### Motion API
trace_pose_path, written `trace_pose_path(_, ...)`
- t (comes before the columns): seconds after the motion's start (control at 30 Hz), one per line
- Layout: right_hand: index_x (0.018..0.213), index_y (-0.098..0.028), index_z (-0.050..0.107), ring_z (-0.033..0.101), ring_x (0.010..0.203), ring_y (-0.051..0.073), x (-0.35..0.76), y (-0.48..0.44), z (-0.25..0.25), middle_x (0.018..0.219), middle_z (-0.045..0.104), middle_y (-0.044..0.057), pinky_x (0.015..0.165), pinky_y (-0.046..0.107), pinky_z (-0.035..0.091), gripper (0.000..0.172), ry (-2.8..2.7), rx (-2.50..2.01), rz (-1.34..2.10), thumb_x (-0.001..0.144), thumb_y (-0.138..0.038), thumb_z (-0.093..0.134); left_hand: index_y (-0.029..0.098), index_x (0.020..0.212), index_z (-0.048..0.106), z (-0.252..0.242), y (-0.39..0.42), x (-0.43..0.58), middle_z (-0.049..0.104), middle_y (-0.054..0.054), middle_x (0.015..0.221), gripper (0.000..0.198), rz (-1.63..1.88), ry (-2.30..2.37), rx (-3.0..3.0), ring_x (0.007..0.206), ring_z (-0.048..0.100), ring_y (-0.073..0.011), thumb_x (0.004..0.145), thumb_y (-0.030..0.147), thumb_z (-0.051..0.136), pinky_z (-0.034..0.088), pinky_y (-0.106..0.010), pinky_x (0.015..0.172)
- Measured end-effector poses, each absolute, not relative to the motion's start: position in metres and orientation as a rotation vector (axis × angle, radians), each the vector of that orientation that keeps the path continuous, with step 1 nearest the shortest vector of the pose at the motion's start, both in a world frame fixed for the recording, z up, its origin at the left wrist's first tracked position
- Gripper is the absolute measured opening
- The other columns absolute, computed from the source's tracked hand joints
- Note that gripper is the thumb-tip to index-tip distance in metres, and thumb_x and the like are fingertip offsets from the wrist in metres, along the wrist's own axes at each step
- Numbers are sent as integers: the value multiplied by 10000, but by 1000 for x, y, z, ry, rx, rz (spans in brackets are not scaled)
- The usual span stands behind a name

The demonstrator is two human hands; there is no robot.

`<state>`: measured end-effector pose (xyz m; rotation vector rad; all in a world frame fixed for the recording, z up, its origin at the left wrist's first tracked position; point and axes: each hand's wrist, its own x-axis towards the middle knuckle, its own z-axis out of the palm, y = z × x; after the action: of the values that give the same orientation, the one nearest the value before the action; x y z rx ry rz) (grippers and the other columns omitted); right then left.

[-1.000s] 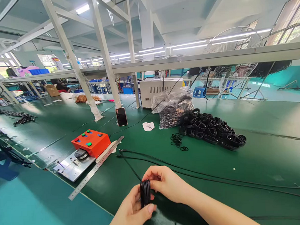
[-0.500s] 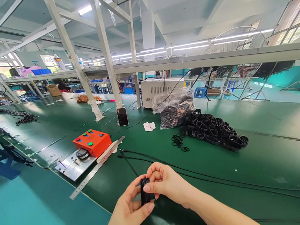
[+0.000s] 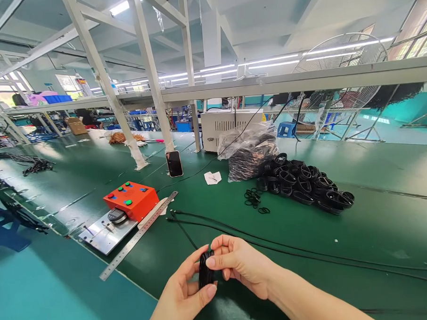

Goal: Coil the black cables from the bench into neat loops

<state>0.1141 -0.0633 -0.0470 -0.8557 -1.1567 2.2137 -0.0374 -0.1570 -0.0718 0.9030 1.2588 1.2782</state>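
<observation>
Just above the near edge of the green table, my left hand (image 3: 185, 281) grips a small coil of black cable (image 3: 205, 271) between thumb and fingers. My right hand (image 3: 235, 260) pinches the upper right side of that same coil, its thumb lying across the windings. The fingertips behind the coil are partly hidden. Beyond my hands, long black cables (image 3: 274, 247) stretch across the table to the right, their plug ends lying near the steel ruler (image 3: 141, 234). Several black rubber rings (image 3: 252, 197) lie loose past them.
A heap of coiled black cables (image 3: 302, 182) sits at the right, beside a plastic bag of cables (image 3: 251, 160). To the left stands an orange button box (image 3: 132, 199) with a metal gauge plate (image 3: 107, 233). A phone (image 3: 174, 163) leans on a post (image 3: 151, 73).
The coil has tilted slightly, its windings now less straight in my hands. My right hand has shifted a little to the right, still pinching it.
</observation>
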Motion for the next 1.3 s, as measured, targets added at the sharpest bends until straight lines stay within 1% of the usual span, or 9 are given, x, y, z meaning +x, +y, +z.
trace_pose_path(0.07,854,-180,556,419,446,35,114,-64,-47,618,560,-75,487,200,309,486,-1158,-870,2219,522,-302,890,305,1299,560,-72,-158,-37,699,-85,1099,699,1262,1226,899,808,709,-213,661,391,832,551,-322,774)
trace_pose_path(0.23,822,-179,556,422,476,47,116,-64,-46,577,520,-88,493,207,304,479,-1171,-870,2243,487,-254,890,307,1265,558,-71,-160,-37,713,-80,1020,667,1221,1169,893,720,706,-189,665,427,823,550,-306,698)
trace_pose_path(0.37,826,-185,549,458,490,60,116,-64,-44,583,537,-85,494,214,308,461,-1263,-896,2166,514,-266,878,328,1267,544,-72,-160,-36,717,-87,1036,677,1218,1166,854,852,718,-253,662,478,809,551,-345,730)
trace_pose_path(0.6,845,-181,556,464,475,58,119,-60,-38,558,533,-93,472,208,267,438,-1374,-856,2159,544,-248,867,281,1248,588,-71,-159,-40,732,-100,1059,631,1222,1137,917,877,702,-239,678,434,811,531,-349,803)
trace_pose_path(0.7,850,-181,542,464,469,49,119,-60,-40,567,541,-94,493,201,304,464,-1298,-835,2227,538,-250,879,265,1243,603,-70,-158,-42,739,-112,1069,604,1224,1123,919,954,696,-264,693,404,808,518,-370,869)
trace_pose_path(0.9,903,-182,542,439,468,37,118,-62,-47,611,568,-84,523,203,361,502,-1212,-900,2271,537,-234,881,254,1263,592,-78,-158,-44,729,-128,1103,681,1216,1126,889,913,703,-256,642,369,848,533,-353,817)
trace_pose_path(1.03,895,-185,541,433,451,35,120,-61,-47,592,570,-82,517,202,358,490,-1214,-908,2305,540,-238,874,263,1257,597,-80,-159,-44,719,-123,1127,656,1228,1067,882,970,696,-271,656,362,841,501,-383,894)
trace_pose_path(1.17,903,-184,532,509,500,67,119,-64,-44,642,607,-55,522,213,362,491,-1160,-867,2332,540,-238,860,300,1306,558,-74,-162,-42,679,-122,1215,663,1196,1063,897,995,684,-280,697,369,810,511,-385,867)
trace_pose_path(1.3,899,-191,515,503,509,74,116,-69,-41,627,587,-65,476,205,286,497,-1211,-866,2216,544,-244,859,305,1258,581,-66,-160,-36,651,-99,1243,616,1252,1136,938,969,686,-263,691,360,814,505,-398,911)
